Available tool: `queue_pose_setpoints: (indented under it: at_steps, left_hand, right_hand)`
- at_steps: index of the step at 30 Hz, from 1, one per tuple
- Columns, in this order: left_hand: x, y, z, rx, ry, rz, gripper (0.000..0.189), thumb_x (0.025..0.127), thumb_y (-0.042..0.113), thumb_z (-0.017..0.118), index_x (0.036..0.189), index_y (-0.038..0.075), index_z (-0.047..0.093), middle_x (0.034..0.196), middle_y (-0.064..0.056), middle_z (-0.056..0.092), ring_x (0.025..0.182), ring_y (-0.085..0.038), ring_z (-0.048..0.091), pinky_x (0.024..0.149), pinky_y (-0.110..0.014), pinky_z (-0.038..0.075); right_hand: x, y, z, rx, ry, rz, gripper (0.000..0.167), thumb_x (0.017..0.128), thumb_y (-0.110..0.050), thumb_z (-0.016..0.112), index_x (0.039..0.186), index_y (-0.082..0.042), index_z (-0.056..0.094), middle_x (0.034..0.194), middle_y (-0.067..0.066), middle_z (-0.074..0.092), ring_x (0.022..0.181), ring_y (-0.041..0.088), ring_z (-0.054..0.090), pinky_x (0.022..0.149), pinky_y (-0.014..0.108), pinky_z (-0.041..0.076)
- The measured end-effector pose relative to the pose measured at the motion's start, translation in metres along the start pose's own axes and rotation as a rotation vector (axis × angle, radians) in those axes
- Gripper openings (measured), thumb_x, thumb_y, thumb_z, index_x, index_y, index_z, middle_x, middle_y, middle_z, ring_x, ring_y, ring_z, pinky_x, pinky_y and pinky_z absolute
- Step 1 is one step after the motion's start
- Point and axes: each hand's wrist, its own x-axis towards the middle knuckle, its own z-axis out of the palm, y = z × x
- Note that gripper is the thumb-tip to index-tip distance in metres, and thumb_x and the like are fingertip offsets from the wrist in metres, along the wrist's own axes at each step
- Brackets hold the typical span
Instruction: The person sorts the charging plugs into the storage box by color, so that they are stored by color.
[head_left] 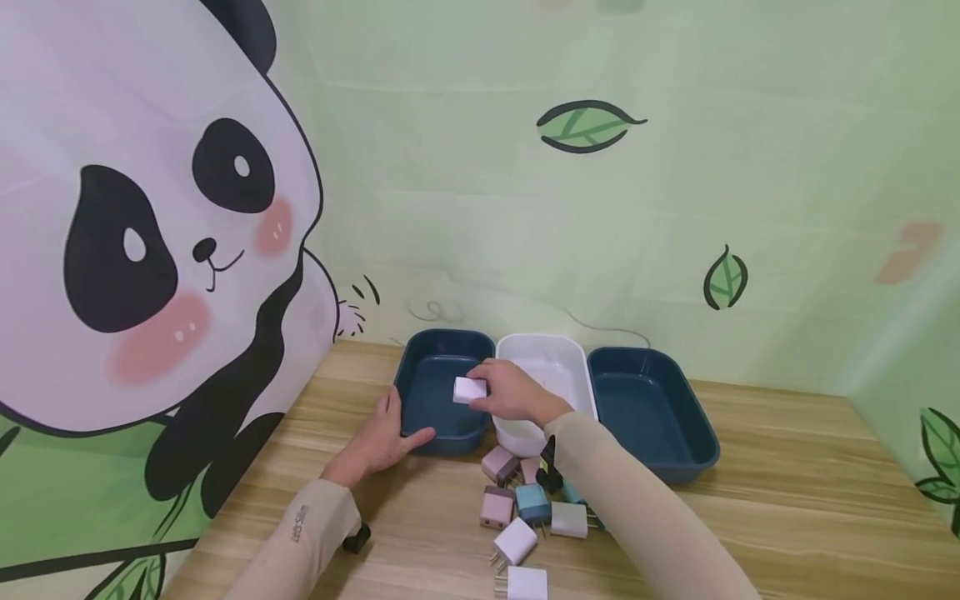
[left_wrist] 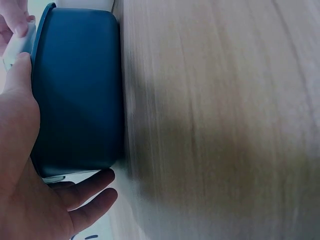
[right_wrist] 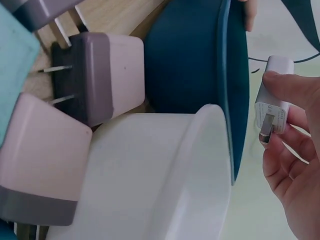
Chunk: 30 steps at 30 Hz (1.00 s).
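Note:
My right hand [head_left: 513,390] pinches a white charger plug [head_left: 469,390] between thumb and fingers, above the left blue tray [head_left: 442,446]. The right wrist view shows its metal prongs [right_wrist: 267,127] and a printed label on the end face. At the same tray's near left corner rests my left hand [head_left: 378,437], its thumb along the front rim and its fingers spread at the left side. In the left wrist view, those fingers [left_wrist: 92,192] extend past the tray's dark blue wall [left_wrist: 77,90].
A white tray [head_left: 581,367] stands in the middle and another blue tray [head_left: 701,433] at the right. In front lie several loose charger plugs, including pink [head_left: 497,507], blue [head_left: 532,503] and white [head_left: 516,542] ones. Behind the wooden table [head_left: 810,500] is a panda-printed backdrop.

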Motion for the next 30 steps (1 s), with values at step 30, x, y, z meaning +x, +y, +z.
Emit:
queue_pose_setpoints:
  at_steps: [30]
  left_hand:
    - [-0.001,0.001,-0.001,-0.014,0.006,-0.015,0.116,0.081,0.066,0.058,0.147,-0.008,-0.002,0.15,-0.031,0.007,0.133,-0.044,0.028,0.106,-0.053,0.028]
  right_hand:
    - [0.01,0.019,0.018,0.082,0.044,0.098,0.042,0.083,-0.019,0.074,0.119,-0.002,0.062,0.111,0.011,0.064,0.092,0.021,0.057,0.086,0.034,0.047]
